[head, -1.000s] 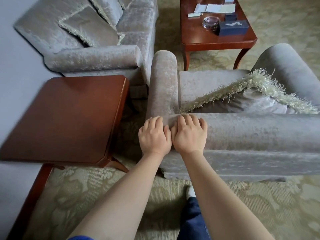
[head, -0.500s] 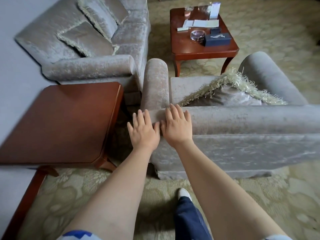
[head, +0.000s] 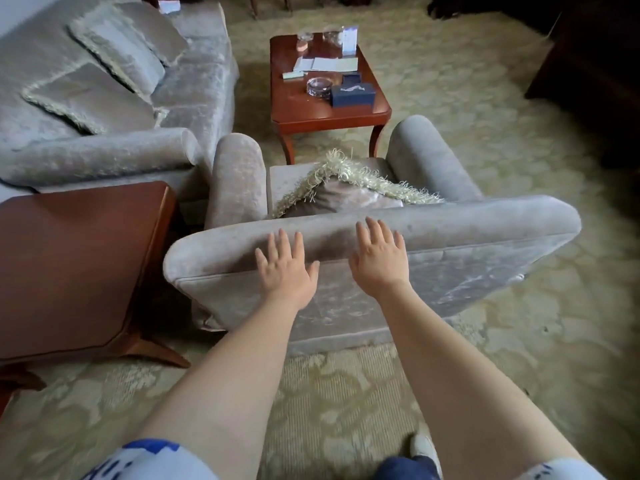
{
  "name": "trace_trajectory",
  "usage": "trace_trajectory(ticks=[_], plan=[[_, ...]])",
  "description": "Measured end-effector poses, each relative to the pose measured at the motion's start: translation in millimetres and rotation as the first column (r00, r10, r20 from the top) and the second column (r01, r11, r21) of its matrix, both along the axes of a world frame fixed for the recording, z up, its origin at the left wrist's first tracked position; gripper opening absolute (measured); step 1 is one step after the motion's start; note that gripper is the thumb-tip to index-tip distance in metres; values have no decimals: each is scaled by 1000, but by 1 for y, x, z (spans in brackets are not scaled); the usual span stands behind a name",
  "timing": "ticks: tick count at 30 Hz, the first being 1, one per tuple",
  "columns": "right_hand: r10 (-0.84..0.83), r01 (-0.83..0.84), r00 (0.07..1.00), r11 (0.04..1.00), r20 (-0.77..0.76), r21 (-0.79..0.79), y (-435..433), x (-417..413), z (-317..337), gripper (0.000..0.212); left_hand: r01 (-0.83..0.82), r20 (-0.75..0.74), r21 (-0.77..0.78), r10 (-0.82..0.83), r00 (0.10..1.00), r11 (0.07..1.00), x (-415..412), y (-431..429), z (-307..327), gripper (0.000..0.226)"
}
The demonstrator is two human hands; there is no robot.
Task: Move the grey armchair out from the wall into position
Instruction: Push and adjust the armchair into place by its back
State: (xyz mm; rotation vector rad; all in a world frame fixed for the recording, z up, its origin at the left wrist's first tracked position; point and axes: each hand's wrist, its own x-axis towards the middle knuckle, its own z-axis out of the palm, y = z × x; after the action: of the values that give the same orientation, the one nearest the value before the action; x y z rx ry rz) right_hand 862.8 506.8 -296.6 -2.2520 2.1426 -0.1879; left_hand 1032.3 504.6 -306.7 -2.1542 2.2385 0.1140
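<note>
Inspecting from the largest item down: the patterned carpet (head: 346, 393) covers the whole floor and will probably drag against anything slid over it.

The grey sofa (head: 104, 98) fills the 10 o'clock quarter.

The grey armchair (head: 485, 230) stands on the carpet at centre, directly at 12 o'clock from the person, with its back towards them and its seat facing away. It is skewed, with the back's 3 o'clock end lying farther off. Its 9 o'clock arm is near the sofa's rolled arm.
- Handling, as judged: heavy and bulky, with soft padding over a stiff frame. The velvety cover should give flat palms fair friction.
- The rolled top of the back is the obvious hold. A push lower on the back panel would be less likely to tip the chair.

The side desk (head: 76, 265), in brown wood, sits at 9 o'clock. Its near corner is just beside the armchair's back corner, so clearance there is tight.

The low desk (head: 311, 112) stands beyond the seat at 12 o'clock and limits forward travel. It carries papers, a glass dish (head: 318, 86) and a dark blue box (head: 353, 95).

The fringed cushion (head: 346, 192) lies loose on the seat against the backrest. It is light and may shift.

The left hand (head: 285, 271) lies flat on the upper back, fingers straight and spread, gripping nothing. The right hand (head: 379, 258), towards 3 o'clock of it and apart from it, lies the same way.
</note>
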Motion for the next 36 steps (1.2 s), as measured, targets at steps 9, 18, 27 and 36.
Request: trace_trajectory(ticks=[9, 18, 27, 36], plan=[[-64, 74, 991, 993, -117, 87, -75, -206, -11, 46, 23, -147, 25, -19, 989, 999, -217, -65, -11, 66], [-23, 25, 999, 999, 49, -34, -93, -237, -31, 51, -61, -106, -191, 42, 993, 980, -232, -76, -30, 60], [-5, 8, 998, 999, 58, -44, -88, -240, -31, 51, -123, -45, -259, 116, 992, 958, -245, -61, -26, 58], [107, -106, 985, 994, 133, -15, -81, -321, -21, 29, -78, -173, -132, 54, 983, 988, -374, -48, -19, 61]])
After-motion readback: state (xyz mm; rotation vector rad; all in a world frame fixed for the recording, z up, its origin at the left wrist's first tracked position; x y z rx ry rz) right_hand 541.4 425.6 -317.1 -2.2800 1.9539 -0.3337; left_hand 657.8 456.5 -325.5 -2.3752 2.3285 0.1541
